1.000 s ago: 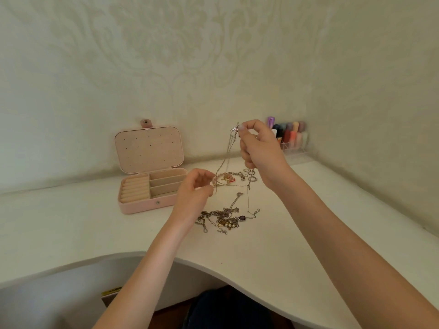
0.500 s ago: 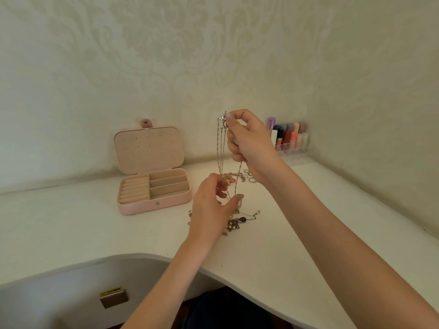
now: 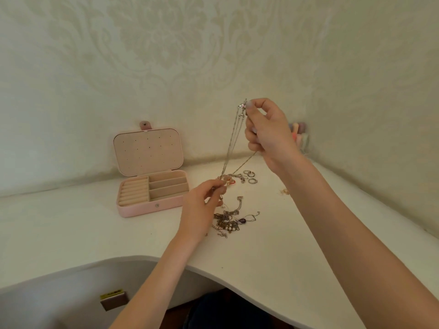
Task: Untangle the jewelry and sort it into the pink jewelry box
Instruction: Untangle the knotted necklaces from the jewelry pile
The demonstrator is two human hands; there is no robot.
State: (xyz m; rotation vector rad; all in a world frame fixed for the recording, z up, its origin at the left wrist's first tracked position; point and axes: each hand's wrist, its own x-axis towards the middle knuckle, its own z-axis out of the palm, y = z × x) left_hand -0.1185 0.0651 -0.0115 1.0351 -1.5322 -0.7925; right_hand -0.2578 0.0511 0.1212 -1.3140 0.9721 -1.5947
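My right hand (image 3: 266,134) is raised above the desk and pinches the top of a thin silver chain necklace (image 3: 234,141) near its small pendant. The chain hangs down in several strands to my left hand (image 3: 202,205), which pinches its lower end just above the desk. A tangled pile of jewelry (image 3: 229,220) with pearls and a purple stone lies right of my left hand. More pieces with a red bit (image 3: 229,180) and three rings (image 3: 250,176) lie farther back. The pink jewelry box (image 3: 152,186) stands open at the left, its compartments empty.
The white desk (image 3: 273,269) has a curved front edge and meets patterned walls in a corner. A clear organizer with coloured tubes (image 3: 300,136) stands in the back corner behind my right hand. A small gold item (image 3: 283,191) lies under my right forearm.
My right hand shifted a little to the right, still holding the chain up. My left hand drew back left and lower along the chain, uncovering the pile.
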